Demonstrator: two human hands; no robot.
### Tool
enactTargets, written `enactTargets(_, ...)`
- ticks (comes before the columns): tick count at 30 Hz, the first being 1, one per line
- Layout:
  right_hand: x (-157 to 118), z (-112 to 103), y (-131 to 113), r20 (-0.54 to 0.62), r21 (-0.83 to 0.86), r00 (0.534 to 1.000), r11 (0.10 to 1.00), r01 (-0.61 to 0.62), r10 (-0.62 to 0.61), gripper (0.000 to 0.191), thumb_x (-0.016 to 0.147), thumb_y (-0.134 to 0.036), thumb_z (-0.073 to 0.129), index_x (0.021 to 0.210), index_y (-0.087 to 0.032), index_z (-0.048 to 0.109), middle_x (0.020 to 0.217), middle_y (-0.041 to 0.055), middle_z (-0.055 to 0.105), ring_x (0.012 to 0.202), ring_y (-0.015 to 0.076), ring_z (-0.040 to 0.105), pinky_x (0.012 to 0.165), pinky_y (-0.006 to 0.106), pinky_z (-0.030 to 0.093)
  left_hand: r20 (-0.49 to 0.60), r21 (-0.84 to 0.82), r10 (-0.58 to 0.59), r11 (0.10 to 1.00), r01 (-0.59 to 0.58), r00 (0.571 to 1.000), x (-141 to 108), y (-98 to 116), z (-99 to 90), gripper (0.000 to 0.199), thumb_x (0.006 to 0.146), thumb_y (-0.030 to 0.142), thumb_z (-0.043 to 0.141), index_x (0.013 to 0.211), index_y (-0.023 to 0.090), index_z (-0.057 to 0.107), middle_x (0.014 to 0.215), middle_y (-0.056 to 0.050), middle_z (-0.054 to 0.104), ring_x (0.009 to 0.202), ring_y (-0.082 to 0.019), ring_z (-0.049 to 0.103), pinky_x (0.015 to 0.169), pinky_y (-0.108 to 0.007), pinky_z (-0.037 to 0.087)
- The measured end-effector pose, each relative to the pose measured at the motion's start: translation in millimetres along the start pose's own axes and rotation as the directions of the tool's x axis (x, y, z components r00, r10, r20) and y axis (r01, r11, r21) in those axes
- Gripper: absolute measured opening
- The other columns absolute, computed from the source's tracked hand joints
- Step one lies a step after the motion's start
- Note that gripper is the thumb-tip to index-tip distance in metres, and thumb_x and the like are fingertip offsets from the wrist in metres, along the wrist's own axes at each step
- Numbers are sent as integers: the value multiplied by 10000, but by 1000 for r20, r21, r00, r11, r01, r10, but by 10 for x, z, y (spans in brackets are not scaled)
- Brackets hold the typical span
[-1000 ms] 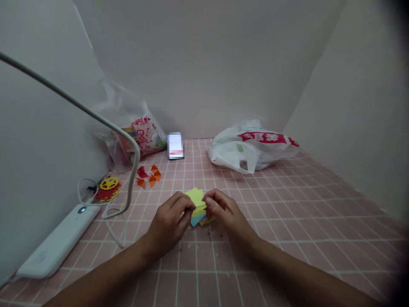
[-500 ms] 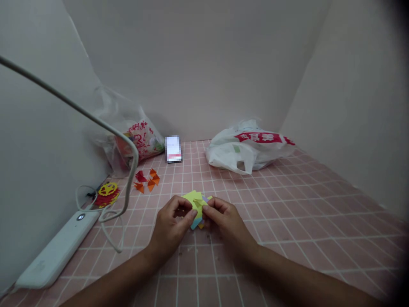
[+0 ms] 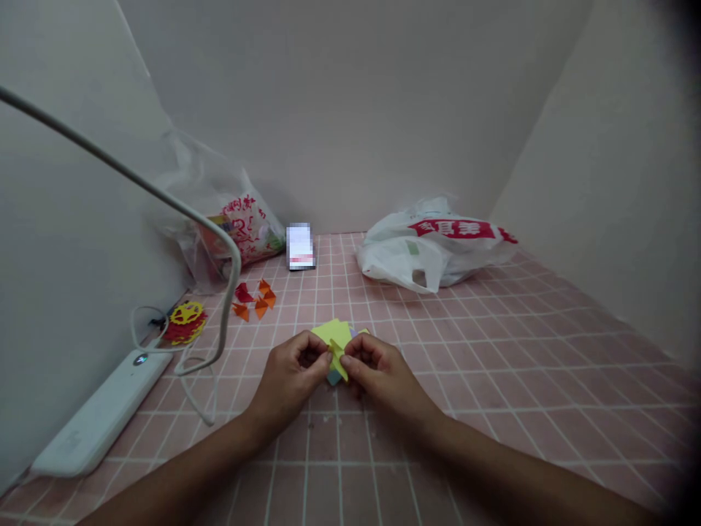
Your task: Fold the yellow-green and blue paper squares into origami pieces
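Yellow paper, a small folded piece [image 3: 338,359], sits between the two hands, just above a pile of coloured sheets [image 3: 331,332] on the tiled-pattern table [image 3: 339,438]. The left hand [image 3: 288,371] pinches one side between thumb and finger; the right hand [image 3: 390,371] pinches the other. The step in hand looks like shaping a fold. Any further crease would call for one side held steady while the other fingers press lightly along the edge.
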State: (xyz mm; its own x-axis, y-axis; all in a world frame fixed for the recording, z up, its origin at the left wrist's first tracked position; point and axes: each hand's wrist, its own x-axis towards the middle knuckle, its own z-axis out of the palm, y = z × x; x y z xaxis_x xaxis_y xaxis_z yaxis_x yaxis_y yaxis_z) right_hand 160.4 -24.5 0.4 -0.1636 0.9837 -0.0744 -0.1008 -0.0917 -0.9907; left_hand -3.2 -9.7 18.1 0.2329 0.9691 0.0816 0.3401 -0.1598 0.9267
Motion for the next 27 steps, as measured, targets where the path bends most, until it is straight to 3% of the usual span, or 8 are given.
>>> enactTargets(12,6,-3,-30,-11,37,999,998,-46,46,173,745,-308,662,798,-204,534,557,-68,525,439,98,496,435,226,361,76,-108,-53,992,61,996,15,-25,5,153,782,307,629,748,164,587,678,-1,603,620,-137,575,615,-265,467)
enactTargets(19,12,-5,-20,-1,51,998,997,-61,61,147,741,-276,639,713,-201,515,535,-52,558,438,95,509,450,228,359,113,-156,-111,979,128,987,13,-66,16,150,799,309,631,784,171,573,607,14,621,548,-129,585,551,-244,442)
enactTargets(27,31,-11,-32,19,95,997,992,-82,81,151,737,-284,643,714,-200,519,501,-44,564,437,100,504,474,239,366,127,-230,-99,965,126,987,38,-57,10,172,773,317,660,754,168,576,631,16,623,573,-123,590,577,-248,453)
